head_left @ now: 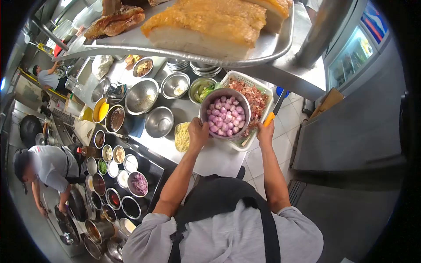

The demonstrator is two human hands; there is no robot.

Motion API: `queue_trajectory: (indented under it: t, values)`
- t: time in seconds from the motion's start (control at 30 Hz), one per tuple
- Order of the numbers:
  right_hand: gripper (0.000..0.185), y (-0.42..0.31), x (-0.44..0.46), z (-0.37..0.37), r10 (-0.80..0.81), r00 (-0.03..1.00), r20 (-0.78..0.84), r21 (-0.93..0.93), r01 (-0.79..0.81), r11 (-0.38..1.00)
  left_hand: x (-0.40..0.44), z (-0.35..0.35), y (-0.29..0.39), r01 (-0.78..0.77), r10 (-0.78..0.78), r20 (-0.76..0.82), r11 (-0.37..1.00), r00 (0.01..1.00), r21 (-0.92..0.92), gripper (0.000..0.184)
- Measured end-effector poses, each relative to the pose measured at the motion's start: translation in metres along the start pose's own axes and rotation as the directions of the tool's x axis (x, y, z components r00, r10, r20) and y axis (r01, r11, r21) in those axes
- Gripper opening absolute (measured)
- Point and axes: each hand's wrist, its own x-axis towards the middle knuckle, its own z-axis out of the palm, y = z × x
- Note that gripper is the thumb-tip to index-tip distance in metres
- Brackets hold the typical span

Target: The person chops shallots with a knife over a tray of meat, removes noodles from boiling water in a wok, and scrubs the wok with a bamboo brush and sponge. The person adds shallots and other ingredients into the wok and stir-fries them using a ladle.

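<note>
Over steel counter point(215, 161), tiled floor point(283, 142) beside: left hand point(198, 133) grips pot point(221, 92), right hand point(265, 133) knife point(270, 118).

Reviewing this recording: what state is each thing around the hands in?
Left hand, gripping the pot
Pot, uncovered, holding small purple onions
Right hand, closed around the knife
Knife, blade pointing away
Basket, holding chopped meat, partly hidden by the pot
Steel bowl left of pot, empty
Golden-skinned slabs, cut, on the tray
</note>
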Motion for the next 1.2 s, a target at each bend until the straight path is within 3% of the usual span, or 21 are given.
queue_trajectory:
  t: [0.1, 0.17, 0.2, 0.27, 0.3, 0.33, 0.4, 0.47, 0.5, 0.63, 0.73, 0.8, 0.83, 0.93, 1.0, 1.1, 1.2]
  values:
    - [0.042, 0.015, -0.001, 0.000, 0.000, 0.999, 0.033, 0.016, -0.001, 1.000, 0.007, -0.014, 0.011, 0.057, -0.057, -0.017, 0.998, 0.998, 0.020, 0.022]
    - [0.040, 0.017, -0.005, 0.005, -0.032, 0.998, 0.046, 0.030, 0.031, 0.999, 0.009, -0.027, 0.033, 0.223, -0.224, 0.029, 0.931, 0.974, -0.289, 0.022]
    - [0.039, 0.013, -0.008, 0.006, -0.020, 0.999, 0.039, 0.100, 0.016, 0.995, 0.012, -0.032, 0.032, 0.185, -0.180, 0.046, 0.965, 0.983, -0.185, 0.022]
    - [0.038, 0.005, -0.012, 0.009, -0.001, 1.000, 0.015, 0.204, -0.002, 0.979, 0.014, -0.035, 0.034, 0.204, -0.202, 0.033, 0.959, 0.979, -0.196, 0.022]
    - [0.038, -0.004, -0.014, 0.009, -0.003, 1.000, 0.027, 0.197, -0.002, 0.980, 0.014, -0.036, 0.035, 0.212, -0.210, 0.036, 0.954, 0.977, -0.210, 0.022]
    - [0.039, -0.012, -0.018, 0.006, 0.014, 0.999, 0.029, 0.153, -0.019, 0.988, 0.013, -0.030, 0.019, 0.097, -0.101, -0.026, 0.989, 0.995, -0.113, 0.021]
    - [0.040, -0.013, -0.020, 0.006, 0.037, 0.999, 0.031, 0.101, -0.040, 0.994, 0.011, -0.031, 0.003, 0.052, -0.061, -0.039, 0.980, 0.997, -0.194, 0.021]
    - [0.039, -0.008, -0.018, 0.007, -0.001, 0.999, 0.044, 0.173, -0.007, 0.985, 0.014, -0.054, 0.023, 0.203, -0.221, -0.048, 0.948, 0.974, -0.245, 0.021]
    - [0.039, -0.006, -0.017, 0.007, 0.000, 0.999, 0.043, 0.172, -0.008, 0.985, 0.013, -0.063, 0.027, 0.204, -0.221, -0.046, 0.948, 0.974, -0.245, 0.021]
    - [0.036, -0.012, -0.019, 0.009, 0.012, 0.999, 0.040, 0.200, -0.019, 0.980, -0.002, -0.093, 0.028, 0.028, -0.035, -0.144, 0.998, 0.989, -0.052, 0.021]
    - [0.037, -0.002, -0.014, 0.010, 0.017, 0.999, 0.040, 0.245, -0.027, 0.969, -0.027, -0.123, 0.038, 0.153, -0.197, -0.095, 0.926, 0.976, -0.346, 0.023]
    - [0.040, 0.006, -0.009, 0.008, 0.020, 0.999, 0.047, 0.282, -0.032, 0.959, -0.051, -0.136, 0.010, 0.219, -0.221, 0.007, 0.964, 0.975, -0.151, 0.024]
    - [0.037, 0.004, -0.010, 0.008, 0.030, 0.999, 0.043, 0.248, -0.040, 0.968, -0.065, -0.137, -0.010, 0.220, -0.220, 0.014, 0.964, 0.975, -0.150, 0.024]
    - [0.033, -0.016, -0.018, 0.009, 0.053, 0.998, 0.021, 0.156, -0.055, 0.986, -0.093, -0.138, -0.026, 0.084, -0.100, 0.179, 0.992, 0.979, 0.093, 0.025]
    - [0.033, -0.017, -0.021, 0.009, 0.068, 0.998, 0.009, 0.094, -0.068, 0.993, -0.109, -0.139, -0.001, 0.379, -0.357, 0.201, 0.922, 0.912, -0.083, 0.025]
    - [0.028, -0.010, -0.017, 0.010, 0.026, 0.999, -0.024, 0.077, -0.024, 0.997, -0.129, -0.130, -0.022, 0.479, -0.414, 0.288, 0.852, 0.864, -0.211, 0.025]
    - [0.027, -0.013, -0.017, 0.009, 0.036, 0.999, 0.025, 0.225, -0.041, 0.974, -0.135, -0.139, -0.015, 0.485, -0.410, 0.319, 0.850, 0.854, -0.204, 0.022]
